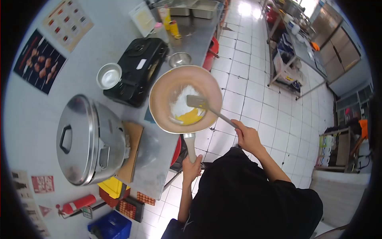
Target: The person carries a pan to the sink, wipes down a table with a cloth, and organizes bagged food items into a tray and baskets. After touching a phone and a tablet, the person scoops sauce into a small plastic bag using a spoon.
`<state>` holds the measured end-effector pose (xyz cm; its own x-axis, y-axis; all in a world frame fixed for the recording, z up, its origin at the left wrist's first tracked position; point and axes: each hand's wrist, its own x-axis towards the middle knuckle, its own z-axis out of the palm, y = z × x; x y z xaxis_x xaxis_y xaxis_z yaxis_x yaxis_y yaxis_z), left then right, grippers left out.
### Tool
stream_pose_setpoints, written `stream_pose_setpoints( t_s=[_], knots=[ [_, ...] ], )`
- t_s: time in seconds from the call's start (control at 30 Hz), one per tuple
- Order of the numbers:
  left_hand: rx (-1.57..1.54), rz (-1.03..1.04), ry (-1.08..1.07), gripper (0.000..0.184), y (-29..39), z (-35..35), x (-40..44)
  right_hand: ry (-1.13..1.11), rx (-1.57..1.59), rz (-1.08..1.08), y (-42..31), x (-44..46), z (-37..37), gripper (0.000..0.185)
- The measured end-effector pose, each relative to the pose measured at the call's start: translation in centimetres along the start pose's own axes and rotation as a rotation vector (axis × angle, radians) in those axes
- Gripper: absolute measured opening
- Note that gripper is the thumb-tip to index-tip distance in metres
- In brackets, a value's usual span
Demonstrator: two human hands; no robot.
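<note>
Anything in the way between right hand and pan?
Nothing visible; only the spatula in the right hand spans the gap, its blade inside the pan. The left hand grips the pan handle, outside that path.

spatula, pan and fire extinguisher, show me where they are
Spatula (196, 101): head view, on its flat blade.
Pan (161, 93): head view, on its bare inner wall.
Fire extinguisher (80, 203): head view, on its red body.

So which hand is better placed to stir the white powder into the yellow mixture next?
Probably the right hand: it holds the spatula, its blade inside the pan, while the left hand grips the pan's handle.
</note>
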<state>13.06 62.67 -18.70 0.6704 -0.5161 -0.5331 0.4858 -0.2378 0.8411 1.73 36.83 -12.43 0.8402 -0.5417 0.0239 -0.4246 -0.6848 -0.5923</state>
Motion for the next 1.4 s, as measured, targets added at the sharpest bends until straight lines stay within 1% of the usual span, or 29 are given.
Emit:
stream_pose_setpoints(
  t_s=[0.03, 0.13, 0.17, 0.27, 0.3, 0.4, 0.43, 0.53, 0.57, 0.63, 0.73, 0.77, 0.87, 0.93, 1.13, 1.2, 1.23, 1.3, 1.4],
  knots=[
    [0.023, 0.007, -0.035, 0.028, -0.4, 1.7, 0.7, 0.032, 0.008, 0.041, 1.2, -0.8, -1.3, 0.039],
    [0.074, 0.034, -0.148, 0.025, 0.0, 8.0, 2.5, -0.023, -0.005, 0.128, 4.6, -2.5, -6.9, 0.038],
    [0.107, 0.041, -0.178, 0.025, -0.2, 10.1, 3.5, -0.023, -0.009, 0.125, 6.5, -3.2, -8.9, 0.038],
    [0.181, 0.011, -0.256, 0.024, 1.3, 17.5, 4.7, 0.158, -0.047, 0.063, 13.1, -5.5, -13.8, 0.040],
    [0.222, -0.003, -0.280, 0.025, 1.7, 20.1, 5.1, 0.284, -0.027, 0.050, 15.0, -6.1, -15.6, 0.043],
    [0.360, -0.014, -0.361, 0.026, 1.9, 27.1, 7.0, 0.393, -0.166, 0.200, 21.3, -8.2, -21.6, 0.043],
    [0.389, -0.009, -0.396, 0.026, 1.6, 29.4, 7.8, 0.383, -0.234, 0.262, 22.9, -8.7, -24.0, 0.043],
    [0.476, -0.025, -0.515, 0.023, 1.6, 35.9, 9.7, 0.215, -0.327, 0.452, 27.9, -9.8, -29.3, 0.044],
    [0.497, -0.029, -0.550, 0.021, 1.9, 38.2, 10.2, 0.198, -0.330, 0.476, 29.6, -10.2, -30.7, 0.043],
    [0.555, -0.036, -0.595, 0.018, 2.5, 42.6, 11.4, 0.155, -0.330, 0.513, 32.8, -10.8, -32.8, 0.043],
    [0.584, -0.118, -0.705, 0.021, 3.7, 48.4, 13.8, 0.143, -0.276, 0.647, 36.4, -10.6, -35.4, 0.042],
    [0.610, -0.105, -0.725, 0.019, 3.8, 50.7, 14.7, 0.139, -0.263, 0.673, 37.9, -10.6, -36.3, 0.041],
    [0.669, -0.119, -0.839, 0.017, 4.6, 57.4, 18.9, 0.177, -0.263, 0.736, 43.2, -9.2, -39.5, 0.039],
    [0.677, -0.168, -0.894, 0.020, 6.0, 62.4, 21.3, 0.204, -0.284, 0.781, 46.0, -8.3, -40.7, 0.037],
    [0.804, -0.156, -1.157, 0.017, 9.3, 80.4, 29.6, 0.316, -0.249, 0.904, 55.8, -6.1, -47.8, 0.036],
    [0.835, -0.121, -1.242, 0.018, 10.1, 87.5, 30.6, 0.277, -0.283, 0.994, 57.7, -5.9, -49.1, 0.037],
    [0.867, -0.103, -1.275, 0.018, 10.4, 91.1, 31.0, 0.355, -0.247, 1.031, 58.5, -5.5, -50.1, 0.037],
    [0.940, -0.082, -1.340, 0.019, 11.1, 97.2, 31.2, 0.442, -0.249, 1.089, 60.3, -5.7, -51.5, 0.038],
    [0.947, -0.177, -1.451, 0.018, 10.1, 105.3, 32.4, 0.619, -0.312, 1.125, 63.8, -6.7, -53.3, 0.040]
  ],
)
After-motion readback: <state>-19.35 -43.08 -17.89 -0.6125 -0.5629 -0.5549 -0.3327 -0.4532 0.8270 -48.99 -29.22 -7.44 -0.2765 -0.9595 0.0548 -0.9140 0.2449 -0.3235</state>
